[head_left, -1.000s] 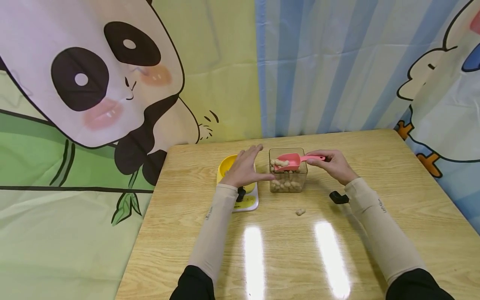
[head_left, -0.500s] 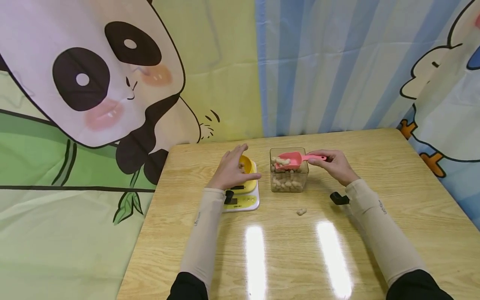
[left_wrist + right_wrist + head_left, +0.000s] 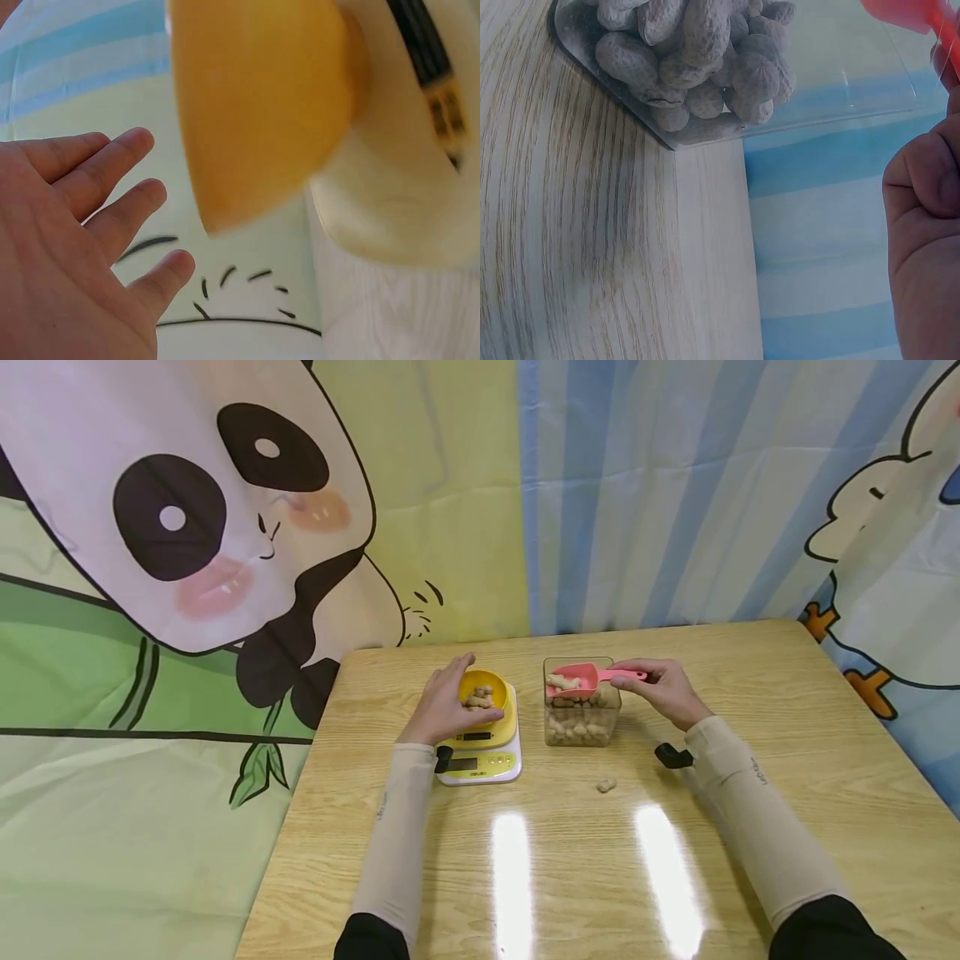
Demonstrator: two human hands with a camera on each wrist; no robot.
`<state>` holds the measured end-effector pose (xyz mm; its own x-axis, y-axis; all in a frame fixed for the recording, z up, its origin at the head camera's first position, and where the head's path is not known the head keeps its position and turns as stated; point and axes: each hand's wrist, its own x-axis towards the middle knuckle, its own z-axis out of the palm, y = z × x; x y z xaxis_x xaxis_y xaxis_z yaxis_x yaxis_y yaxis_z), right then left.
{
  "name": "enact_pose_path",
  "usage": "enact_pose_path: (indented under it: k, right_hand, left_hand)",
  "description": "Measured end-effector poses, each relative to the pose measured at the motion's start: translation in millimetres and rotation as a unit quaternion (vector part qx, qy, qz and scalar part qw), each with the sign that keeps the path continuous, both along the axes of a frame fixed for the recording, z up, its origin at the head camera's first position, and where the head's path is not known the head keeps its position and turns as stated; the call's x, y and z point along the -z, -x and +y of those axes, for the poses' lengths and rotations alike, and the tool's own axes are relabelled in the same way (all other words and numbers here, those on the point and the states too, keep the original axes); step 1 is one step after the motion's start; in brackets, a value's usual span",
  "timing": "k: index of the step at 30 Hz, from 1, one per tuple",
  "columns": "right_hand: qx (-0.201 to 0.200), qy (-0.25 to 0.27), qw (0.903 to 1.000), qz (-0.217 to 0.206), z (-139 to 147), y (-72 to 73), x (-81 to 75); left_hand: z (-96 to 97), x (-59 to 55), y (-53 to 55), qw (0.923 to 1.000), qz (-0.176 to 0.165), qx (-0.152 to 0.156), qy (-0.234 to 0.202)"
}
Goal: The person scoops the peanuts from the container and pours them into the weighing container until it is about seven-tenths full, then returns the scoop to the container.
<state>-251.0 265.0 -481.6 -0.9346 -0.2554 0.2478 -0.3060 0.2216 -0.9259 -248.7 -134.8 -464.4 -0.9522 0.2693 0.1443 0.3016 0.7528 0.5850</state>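
Note:
My right hand (image 3: 666, 692) pinches the handle of a pink scoop (image 3: 581, 681), which holds peanuts at the mouth of a clear square container (image 3: 577, 727). More peanuts (image 3: 697, 52) fill the lower part of that container. With fingers spread, my left hand (image 3: 444, 706) is beside a yellow bowl (image 3: 491, 679) holding a few peanuts. The left wrist view shows a gap between the fingers (image 3: 124, 202) and the bowl's side; contact at the thumb cannot be told. The bowl stands on a yellow and white kitchen scale (image 3: 508, 764), its display partly in view.
One loose peanut (image 3: 606, 785) lies on the wooden table (image 3: 585, 877) in front of the container. Printed curtains (image 3: 450, 527) hang behind the table's back edge. Black wrist camera parts (image 3: 672, 756) stick out from the sleeves.
My left hand has moved left, away from the container to the bowl's left side, uncovering the bowl and more of the scale. The right hand and scoop have stayed nearly still.

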Motion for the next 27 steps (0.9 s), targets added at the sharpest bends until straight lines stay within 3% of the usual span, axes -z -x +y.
enact_pose_path:
  k: [7, 15, 27]
  right_hand:
    - [-0.006, 0.015, 0.9998, -0.006, -8, -12.7, -19.4]
    - [0.010, 0.032, 0.9994, 0.001, 1, 2.8, 7.3]
    - [0.009, 0.057, 0.9982, 0.014, -5, 5.3, -6.0]
  left_hand:
    - [-18.5, 9.7, -2.9, 0.9996, -0.011, -0.024, -0.007]
    - [-26.0, 23.5, -3.1, 0.9993, -0.024, -0.020, -0.019]
    - [-25.5, 30.1, -5.4, 0.9985, -0.036, -0.033, -0.026]
